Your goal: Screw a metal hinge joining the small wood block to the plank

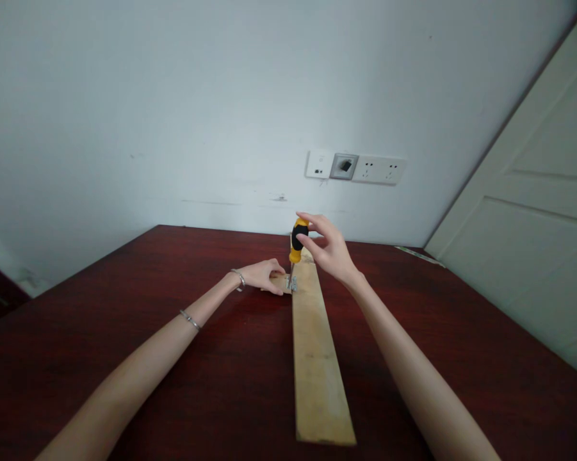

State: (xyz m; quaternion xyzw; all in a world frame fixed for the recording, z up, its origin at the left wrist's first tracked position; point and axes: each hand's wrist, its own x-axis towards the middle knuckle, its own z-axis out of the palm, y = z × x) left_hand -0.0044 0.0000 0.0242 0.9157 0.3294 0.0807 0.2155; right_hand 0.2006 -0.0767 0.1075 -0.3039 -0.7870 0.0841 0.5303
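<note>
My right hand (330,248) grips the yellow and black handle of a screwdriver (300,237), its fingers closed near the top. The shaft points down, slightly tilted, to a small metal hinge (292,283). That hinge lies where a short wood piece (279,282) meets the left edge of a long wooden board (317,358). Thumb and fingers of my left hand (262,275) are closed around the short piece from the left. Whether the tip sits in a screw is too small to tell.
The dark red table (211,397) reaches back to a pale wall (196,115). Wall sockets (377,169) and a black plug (346,166) are above its back edge. A white panelled door (533,211) stands at the right. A thin strip (419,256) lies near the back right corner.
</note>
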